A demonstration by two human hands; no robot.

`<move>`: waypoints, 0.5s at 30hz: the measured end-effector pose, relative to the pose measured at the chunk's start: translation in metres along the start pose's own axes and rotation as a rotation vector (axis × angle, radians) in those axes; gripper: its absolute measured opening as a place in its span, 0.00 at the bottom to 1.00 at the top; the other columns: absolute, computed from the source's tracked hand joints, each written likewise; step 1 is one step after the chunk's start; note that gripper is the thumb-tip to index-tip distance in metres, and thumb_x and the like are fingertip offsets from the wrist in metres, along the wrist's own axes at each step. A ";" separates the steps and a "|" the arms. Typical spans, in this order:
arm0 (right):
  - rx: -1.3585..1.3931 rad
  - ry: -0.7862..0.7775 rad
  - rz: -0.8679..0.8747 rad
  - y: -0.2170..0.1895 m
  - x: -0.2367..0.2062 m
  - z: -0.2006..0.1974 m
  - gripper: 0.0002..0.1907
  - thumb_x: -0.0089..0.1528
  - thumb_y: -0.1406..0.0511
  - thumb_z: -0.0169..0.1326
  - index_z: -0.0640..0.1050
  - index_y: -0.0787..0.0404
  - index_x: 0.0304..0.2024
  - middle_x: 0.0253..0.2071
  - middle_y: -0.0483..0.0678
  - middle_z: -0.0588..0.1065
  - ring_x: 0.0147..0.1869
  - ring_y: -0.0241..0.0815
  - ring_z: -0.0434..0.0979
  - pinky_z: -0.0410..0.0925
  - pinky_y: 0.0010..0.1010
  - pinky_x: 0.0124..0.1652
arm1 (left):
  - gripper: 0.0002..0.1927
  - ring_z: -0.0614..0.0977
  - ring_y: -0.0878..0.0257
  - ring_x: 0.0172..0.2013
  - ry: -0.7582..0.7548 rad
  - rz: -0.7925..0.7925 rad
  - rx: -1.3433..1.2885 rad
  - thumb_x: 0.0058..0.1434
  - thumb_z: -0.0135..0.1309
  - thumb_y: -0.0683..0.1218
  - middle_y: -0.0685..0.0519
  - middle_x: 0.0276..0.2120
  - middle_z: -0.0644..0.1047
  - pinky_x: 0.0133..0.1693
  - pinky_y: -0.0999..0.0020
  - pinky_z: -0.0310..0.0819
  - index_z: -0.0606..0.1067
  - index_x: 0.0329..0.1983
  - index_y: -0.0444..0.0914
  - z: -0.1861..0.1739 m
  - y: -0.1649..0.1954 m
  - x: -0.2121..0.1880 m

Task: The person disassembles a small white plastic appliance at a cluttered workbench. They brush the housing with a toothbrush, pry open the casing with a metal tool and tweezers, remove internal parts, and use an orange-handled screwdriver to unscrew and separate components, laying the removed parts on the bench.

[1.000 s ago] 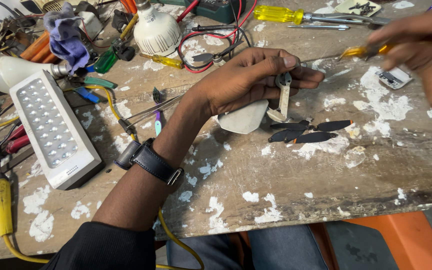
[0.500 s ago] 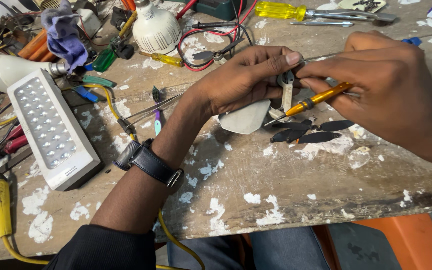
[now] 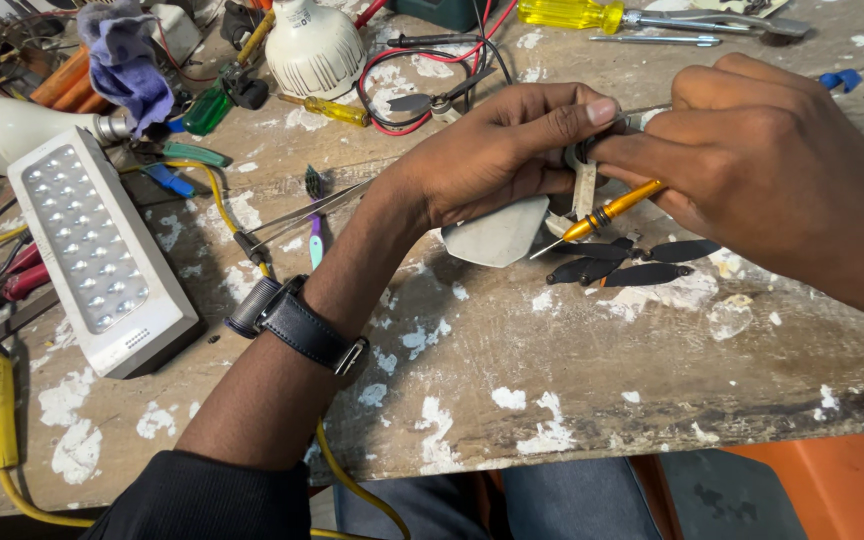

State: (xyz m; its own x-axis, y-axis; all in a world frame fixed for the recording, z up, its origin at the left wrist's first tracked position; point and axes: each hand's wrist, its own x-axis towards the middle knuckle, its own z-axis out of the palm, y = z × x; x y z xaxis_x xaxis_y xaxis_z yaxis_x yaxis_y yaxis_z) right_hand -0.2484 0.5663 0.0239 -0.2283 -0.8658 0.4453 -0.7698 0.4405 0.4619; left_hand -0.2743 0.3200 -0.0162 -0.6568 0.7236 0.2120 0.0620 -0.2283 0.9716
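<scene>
Right of centre in the frame, a small pale gadget (image 3: 584, 175) with a flat whitish tab hanging from it sits pinched between the two hands, just above the workbench (image 3: 512, 400). The left hand (image 3: 497, 150) closes its thumb and fingers around the gadget's left side. The right hand (image 3: 762, 150) is curled shut on a slim orange precision screwdriver (image 3: 607, 212), whose metal tip slants down to the left beneath the gadget. Just below lie black propeller blades (image 3: 632, 262) and a pale grey shell piece (image 3: 497, 232). A black wristwatch (image 3: 302, 325) wraps the left wrist. At the left of the frame rests a white LED lamp panel (image 3: 92, 250), and a white bulb (image 3: 314, 45) stands at the top.
</scene>
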 end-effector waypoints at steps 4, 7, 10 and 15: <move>0.017 -0.068 0.049 0.001 0.003 0.000 0.13 0.54 0.64 0.67 0.86 0.54 0.43 0.24 0.41 0.71 0.33 0.38 0.70 0.67 0.34 0.36 | 0.20 0.79 0.71 0.46 0.031 -0.001 0.061 0.75 0.49 0.57 0.55 0.44 0.77 0.52 0.70 0.80 0.75 0.51 0.36 0.002 -0.001 0.002; -0.010 -0.123 0.081 0.003 0.006 0.001 0.14 0.54 0.64 0.66 0.86 0.51 0.44 0.23 0.41 0.70 0.32 0.37 0.71 0.67 0.32 0.34 | 0.21 0.76 0.73 0.42 0.058 -0.008 0.128 0.75 0.48 0.58 0.57 0.41 0.75 0.46 0.73 0.77 0.75 0.50 0.36 0.002 -0.001 0.001; -0.047 -0.175 0.079 0.005 0.010 0.000 0.15 0.54 0.64 0.66 0.86 0.50 0.45 0.24 0.39 0.71 0.33 0.35 0.73 0.69 0.31 0.33 | 0.21 0.72 0.73 0.38 0.076 -0.014 0.183 0.75 0.48 0.60 0.58 0.38 0.72 0.41 0.75 0.73 0.75 0.49 0.36 0.002 -0.001 0.002; -0.132 -0.229 0.047 0.006 0.011 -0.003 0.20 0.53 0.61 0.65 0.85 0.47 0.49 0.26 0.38 0.73 0.35 0.34 0.75 0.71 0.30 0.33 | 0.21 0.72 0.74 0.38 0.080 -0.013 0.214 0.76 0.47 0.60 0.60 0.38 0.71 0.42 0.75 0.74 0.75 0.49 0.37 0.003 0.001 0.000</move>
State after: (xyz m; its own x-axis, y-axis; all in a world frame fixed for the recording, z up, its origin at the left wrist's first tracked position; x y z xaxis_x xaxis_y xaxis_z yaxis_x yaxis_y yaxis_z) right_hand -0.2537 0.5600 0.0337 -0.4024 -0.8680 0.2910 -0.6740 0.4960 0.5474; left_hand -0.2714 0.3218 -0.0148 -0.7157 0.6695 0.1988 0.2055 -0.0702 0.9761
